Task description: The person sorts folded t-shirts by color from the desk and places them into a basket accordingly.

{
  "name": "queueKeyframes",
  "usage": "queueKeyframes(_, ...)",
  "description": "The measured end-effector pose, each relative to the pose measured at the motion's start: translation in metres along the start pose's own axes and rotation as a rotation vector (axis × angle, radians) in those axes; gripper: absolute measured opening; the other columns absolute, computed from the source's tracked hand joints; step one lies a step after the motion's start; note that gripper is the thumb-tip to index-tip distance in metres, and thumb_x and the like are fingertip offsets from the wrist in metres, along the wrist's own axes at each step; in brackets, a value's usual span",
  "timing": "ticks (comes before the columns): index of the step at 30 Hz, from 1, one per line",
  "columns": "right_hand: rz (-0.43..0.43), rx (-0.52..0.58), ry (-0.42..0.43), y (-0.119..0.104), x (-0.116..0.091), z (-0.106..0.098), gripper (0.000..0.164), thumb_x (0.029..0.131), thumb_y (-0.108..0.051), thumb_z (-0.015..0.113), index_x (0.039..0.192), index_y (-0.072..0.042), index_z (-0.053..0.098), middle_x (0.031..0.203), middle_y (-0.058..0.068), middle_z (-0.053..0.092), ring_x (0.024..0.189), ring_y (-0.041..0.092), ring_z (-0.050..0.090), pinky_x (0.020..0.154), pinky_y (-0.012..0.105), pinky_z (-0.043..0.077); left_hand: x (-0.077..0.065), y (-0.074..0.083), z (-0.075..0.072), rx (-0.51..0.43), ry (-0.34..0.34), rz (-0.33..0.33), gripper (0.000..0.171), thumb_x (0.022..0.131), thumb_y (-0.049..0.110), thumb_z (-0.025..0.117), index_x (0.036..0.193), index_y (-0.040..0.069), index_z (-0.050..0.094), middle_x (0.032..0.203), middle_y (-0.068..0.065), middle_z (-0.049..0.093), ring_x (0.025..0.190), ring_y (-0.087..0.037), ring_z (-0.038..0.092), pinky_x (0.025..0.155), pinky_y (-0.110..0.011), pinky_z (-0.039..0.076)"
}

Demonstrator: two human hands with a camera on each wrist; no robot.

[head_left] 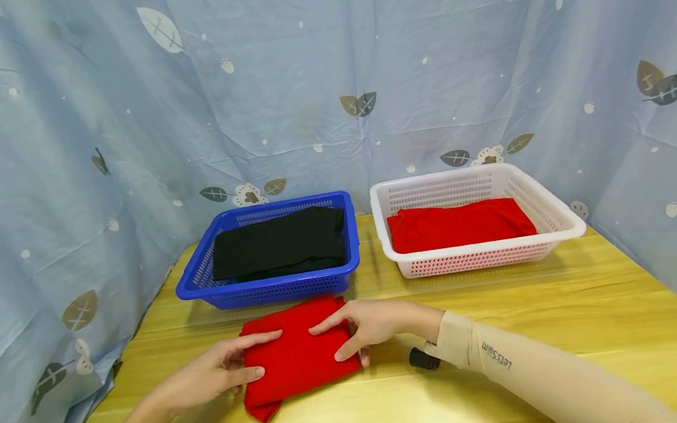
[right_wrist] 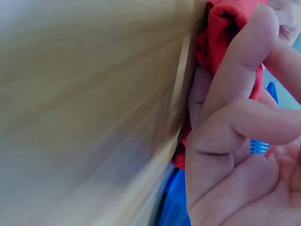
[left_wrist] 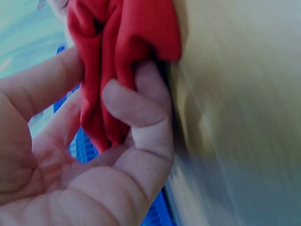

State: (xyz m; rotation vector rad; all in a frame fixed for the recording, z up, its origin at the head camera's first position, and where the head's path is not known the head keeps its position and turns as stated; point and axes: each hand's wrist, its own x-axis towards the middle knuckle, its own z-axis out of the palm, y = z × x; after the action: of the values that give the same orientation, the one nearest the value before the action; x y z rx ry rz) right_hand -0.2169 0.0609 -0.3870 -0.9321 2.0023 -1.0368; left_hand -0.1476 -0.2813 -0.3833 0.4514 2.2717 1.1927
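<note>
A folded red cloth lies on the wooden table in front of the blue basket, one corner hanging out at its lower left. My left hand grips its left side, with index finger and thumb on top. In the left wrist view, other fingers curl in at the layered edge and partly under it. At the opposite side, my right hand holds the cloth, its index finger and thumb over the top. Some right fingertips are tucked beneath, as the right wrist view shows against the red cloth.
Behind the cloth stands a blue basket holding folded black cloth. To its right is a white basket with folded red fabric. A patterned blue curtain hangs around the table.
</note>
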Motion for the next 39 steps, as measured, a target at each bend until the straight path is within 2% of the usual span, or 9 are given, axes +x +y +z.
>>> queueKeyframes(2, 0.005, -0.002, 0.014, 0.002, -0.005, -0.001, 0.059, 0.097, -0.016, 0.081, 0.151, -0.033, 0.063, 0.083, 0.009, 0.069, 0.058, 0.020, 0.073, 0.080, 0.022, 0.057, 0.004, 0.002, 0.003, -0.002, 0.004, 0.013, 0.063, 0.104, 0.018, 0.070, 0.163, 0.018, 0.048, 0.082, -0.005, 0.055, 0.063, -0.017, 0.053, 0.059, -0.024, 0.046)
queueKeyframes(7, 0.025, 0.009, 0.058, 0.008, -0.019, -0.003, 0.059, 0.096, -0.015, 0.082, 0.149, -0.033, 0.065, 0.126, 0.002, 0.065, 0.058, 0.019, 0.072, 0.068, 0.024, 0.058, 0.017, 0.009, 0.010, -0.011, 0.008, 0.049, 0.061, 0.103, 0.015, 0.070, 0.161, 0.018, 0.051, 0.116, -0.013, 0.059, 0.071, -0.017, 0.058, 0.065, -0.024, 0.051)
queueKeyframes(10, 0.027, 0.004, 0.080, 0.011, -0.028, -0.006, 0.058, 0.097, -0.015, 0.081, 0.150, -0.032, 0.065, 0.107, 0.004, 0.071, 0.057, 0.017, 0.070, 0.064, 0.024, 0.057, 0.026, 0.014, 0.015, -0.013, 0.013, 0.059, 0.059, 0.103, 0.015, 0.071, 0.159, 0.018, 0.054, 0.121, -0.015, 0.057, 0.069, -0.017, 0.056, 0.061, -0.023, 0.048)
queueKeyframes(14, 0.033, -0.013, 0.115, 0.017, -0.041, -0.009, 0.059, 0.097, -0.016, 0.081, 0.151, -0.031, 0.063, 0.068, 0.005, 0.064, 0.057, 0.017, 0.069, 0.059, 0.024, 0.053, 0.036, 0.022, 0.021, -0.020, 0.012, 0.077, 0.056, 0.103, 0.015, 0.071, 0.157, 0.019, 0.057, 0.135, -0.018, 0.057, 0.086, -0.021, 0.061, 0.068, -0.023, 0.051)
queueKeyframes(16, 0.032, -0.019, 0.132, 0.020, -0.048, -0.011, 0.060, 0.097, -0.016, 0.081, 0.152, -0.030, 0.063, 0.067, 0.004, 0.064, 0.057, 0.019, 0.069, 0.057, 0.024, 0.052, 0.041, 0.026, 0.025, -0.026, 0.011, 0.085, 0.056, 0.103, 0.015, 0.071, 0.156, 0.019, 0.058, 0.144, -0.018, 0.055, 0.099, -0.023, 0.063, 0.075, -0.025, 0.054)
queueKeyframes(24, -0.007, -0.012, 0.173, 0.027, -0.068, -0.017, 0.060, 0.097, -0.015, 0.081, 0.153, -0.021, 0.062, 0.116, 0.006, 0.070, 0.060, 0.025, 0.070, 0.061, 0.029, 0.057, 0.052, 0.037, 0.034, -0.022, 0.023, 0.139, 0.052, 0.102, 0.013, 0.072, 0.153, 0.016, 0.061, 0.137, -0.018, 0.062, 0.089, -0.019, 0.066, 0.073, -0.022, 0.055)
queueKeyframes(31, -0.006, -0.046, 0.204, 0.024, -0.086, -0.023, 0.060, 0.097, -0.018, 0.081, 0.153, -0.020, 0.062, 0.098, 0.009, 0.074, 0.058, 0.025, 0.068, 0.060, 0.026, 0.052, 0.059, 0.053, 0.039, -0.002, 0.033, 0.178, 0.050, 0.102, 0.013, 0.072, 0.151, 0.018, 0.063, 0.121, -0.013, 0.068, 0.081, -0.017, 0.064, 0.069, -0.021, 0.052)
queueKeyframes(34, -0.007, -0.049, 0.219, 0.022, -0.095, -0.026, 0.060, 0.097, -0.019, 0.081, 0.153, -0.021, 0.062, 0.108, 0.007, 0.071, 0.060, 0.028, 0.068, 0.062, 0.027, 0.052, 0.061, 0.060, 0.040, 0.026, 0.052, 0.203, 0.050, 0.101, 0.012, 0.073, 0.150, 0.019, 0.065, 0.105, -0.008, 0.064, 0.072, -0.013, 0.056, 0.062, -0.020, 0.044)
queueKeyframes(39, -0.037, -0.076, 0.234, 0.017, -0.111, -0.030, 0.061, 0.098, -0.023, 0.080, 0.155, -0.020, 0.060, 0.078, 0.005, 0.071, 0.062, 0.040, 0.070, 0.063, 0.025, 0.051, 0.061, 0.075, 0.040, 0.077, 0.080, 0.233, 0.049, 0.101, 0.013, 0.074, 0.148, 0.022, 0.067, 0.088, -0.003, 0.058, 0.068, -0.011, 0.049, 0.060, -0.021, 0.039)
